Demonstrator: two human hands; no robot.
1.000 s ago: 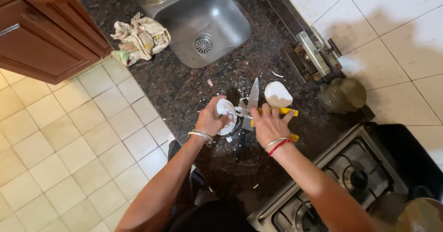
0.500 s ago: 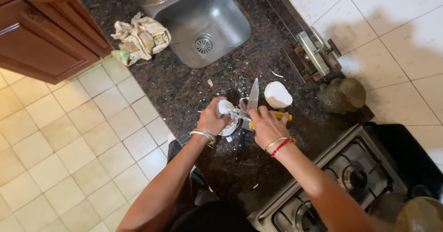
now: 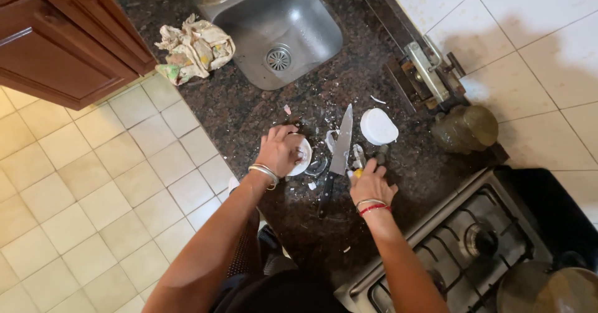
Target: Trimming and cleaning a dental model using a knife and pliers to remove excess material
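**Peeling a white vegetable on the dark counter**

Head view: the left hand (image 3: 278, 153) closes around a round, white, firm-looking peeled vegetable piece (image 3: 303, 158), likely slippery, best gripped around its sides. At three o'clock, the right hand (image 3: 370, 183) grips a yellow-handled peeler (image 3: 359, 165). A steel kitchen knife (image 3: 339, 151) lies between the hands.

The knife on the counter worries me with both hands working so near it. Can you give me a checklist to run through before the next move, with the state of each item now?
1. Knife lying flat on the counter, not in a hand: ok.
2. Blade pointing away from the person, toward the sink: ok.
3. Right hand clear of the blade: not ok, it works right beside it.
4. Left hand has a firm hold on the white piece: cannot tell, fingers hide it.
5. What the right hand grips: cannot tell, only a yellow bit shows.
6. Worktop free of scraps: not ok, white bits lie around the knife.
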